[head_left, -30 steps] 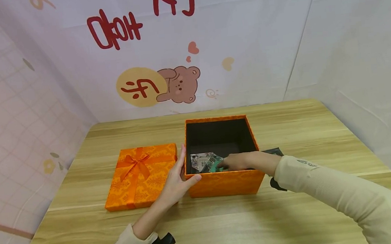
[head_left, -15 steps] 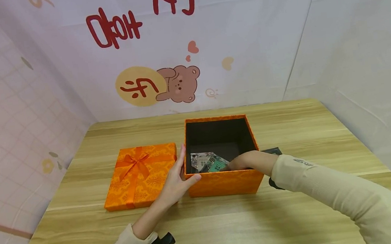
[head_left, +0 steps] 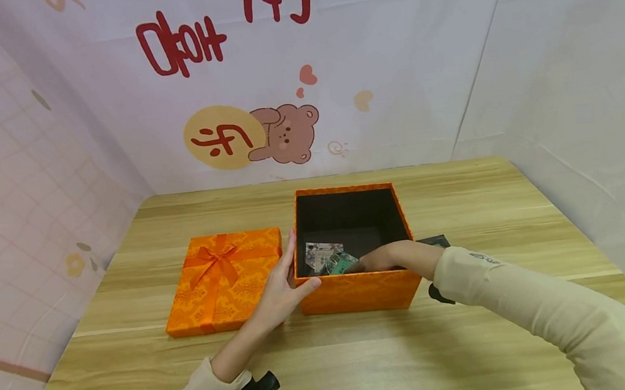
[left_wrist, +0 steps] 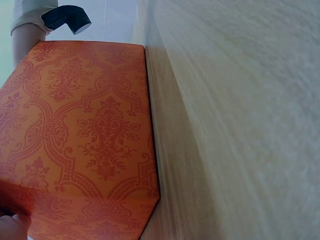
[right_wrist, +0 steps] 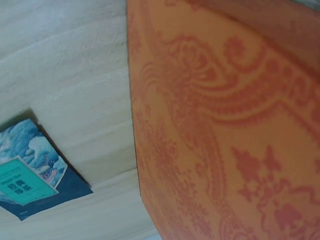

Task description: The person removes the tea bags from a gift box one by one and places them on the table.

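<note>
1. A flat, square orange lid of patterned board with a ribbon bow (head_left: 224,283) is lying on the pale wood-grain table (head_left: 329,369); the left hand and wrist are hiding its near right corner.
2. Only a narrow strip of table is showing between lid and box; more is spreading in front and towards the right wall.
3. The left hand (head_left: 277,296) is spanning the box's near left corner, thumb and forefinger straight and spread, pressing the walls; its other fingers are mostly hiding.
4. The deep orange patterned box, black inside (head_left: 358,294), is standing lidless. A grey-printed packet (head_left: 321,254) and a green-labelled packet (head_left: 342,263) are lying within, overlapping; the front rim is cutting off the latter.
5. The right hand (head_left: 388,255) is reaching inside beside the green-labelled packet. Fingertips are disappearing into shadow; cannot tell whether it is gripping anything.
6. A dark packet with blue print and teal label (right_wrist: 37,172) is lying right of the box, partly hidden by the right arm in the head view.
</note>
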Tool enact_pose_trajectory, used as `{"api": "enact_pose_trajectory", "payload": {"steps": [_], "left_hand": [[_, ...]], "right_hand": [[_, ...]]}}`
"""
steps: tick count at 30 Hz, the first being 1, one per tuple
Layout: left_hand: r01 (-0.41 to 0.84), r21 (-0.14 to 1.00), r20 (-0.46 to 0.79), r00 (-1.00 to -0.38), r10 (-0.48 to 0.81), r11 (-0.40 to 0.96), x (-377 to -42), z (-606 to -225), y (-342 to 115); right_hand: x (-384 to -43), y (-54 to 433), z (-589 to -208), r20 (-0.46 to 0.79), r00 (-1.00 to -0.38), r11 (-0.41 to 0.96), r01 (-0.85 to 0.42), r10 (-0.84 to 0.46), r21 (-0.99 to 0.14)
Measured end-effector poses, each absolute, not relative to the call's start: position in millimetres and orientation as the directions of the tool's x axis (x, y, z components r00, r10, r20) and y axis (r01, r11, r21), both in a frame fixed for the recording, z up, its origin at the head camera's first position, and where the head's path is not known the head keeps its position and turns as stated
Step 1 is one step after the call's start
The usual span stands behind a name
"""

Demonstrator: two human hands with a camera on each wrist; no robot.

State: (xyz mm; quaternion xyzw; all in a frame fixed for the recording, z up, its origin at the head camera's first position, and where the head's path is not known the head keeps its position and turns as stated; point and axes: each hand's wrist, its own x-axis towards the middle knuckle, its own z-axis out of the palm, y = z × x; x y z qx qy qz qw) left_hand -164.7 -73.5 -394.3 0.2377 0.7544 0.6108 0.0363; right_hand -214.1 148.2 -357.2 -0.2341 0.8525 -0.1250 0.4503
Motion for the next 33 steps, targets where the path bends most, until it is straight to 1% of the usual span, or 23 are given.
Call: {"api": "enact_pose_trajectory", "payload": {"steps": [3, 8, 12, 15, 19, 22, 26, 33], "left_hand": [[0.310, 0.942, 0.235, -0.882, 0.409, 0.126, -164.1, -393.1, -73.2], [0.280, 0.952, 0.210, -0.890, 0.406, 0.122, -164.3, -391.8, -72.4], [0.278, 0.953, 0.207, -0.890, 0.406, 0.123, -164.6, -393.0, -72.1], [0.276, 0.952, 0.203, -0.890, 0.408, 0.129, -164.3, -392.9, -72.3], [0.278, 0.951, 0.204, -0.890, 0.407, 0.131, -163.9, -392.4, -73.1], [0.289, 0.949, 0.218, -0.886, 0.409, 0.122, -163.8, -392.5, -73.2], [0.297, 0.949, 0.230, -0.881, 0.413, 0.105, -164.3, -393.1, -72.8], [0.295, 0.951, 0.233, -0.879, 0.416, 0.091, -165.1, -393.7, -72.9]], "right_hand": [[-215.9, 147.9, -357.3, -0.696, -0.437, 0.820, -0.259, -0.570, -0.510], [-216.7, 147.7, -357.1, -0.647, -0.424, 0.773, -0.299, -0.633, -0.560], [-215.6, 146.7, -356.5, -0.585, -0.462, 0.741, -0.325, -0.667, -0.588], [-214.6, 145.7, -355.9, -0.529, -0.524, 0.737, -0.357, -0.667, -0.574], [-215.8, 145.1, -356.5, -0.458, -0.591, 0.737, -0.413, -0.664, -0.535], [-217.6, 144.9, -357.9, -0.421, -0.600, 0.721, -0.443, -0.680, -0.533], [-219.1, 145.4, -359.4, -0.384, -0.583, 0.684, -0.473, -0.716, -0.555], [-219.0, 146.1, -357.4, -0.313, -0.581, 0.620, -0.457, -0.751, -0.638]]}}
